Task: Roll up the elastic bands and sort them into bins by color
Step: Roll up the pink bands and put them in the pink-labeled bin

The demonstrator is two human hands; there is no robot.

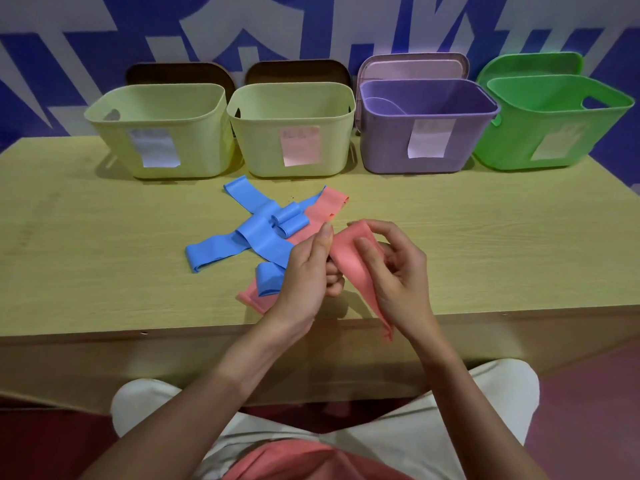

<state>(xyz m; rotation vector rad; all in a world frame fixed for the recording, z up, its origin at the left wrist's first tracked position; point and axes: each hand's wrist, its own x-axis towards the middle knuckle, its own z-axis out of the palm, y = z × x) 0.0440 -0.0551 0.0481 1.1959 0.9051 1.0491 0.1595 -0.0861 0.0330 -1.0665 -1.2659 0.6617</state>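
I hold a pink elastic band above the table's front edge. My left hand pinches its upper part between thumb and fingers. My right hand grips it from the right, fingers curled over the top; the band's tail hangs down past the table edge. On the table behind my hands lies a pile of several blue bands, some partly curled, crossing over other pink bands. Four bins stand in a row at the back: two yellow, one purple, one green.
Each bin carries a paper label on its front. Lids lean against the wall behind the bins. A purple band lies inside the purple bin. The wooden table has bare surface left and right of the pile. My knees show below the table edge.
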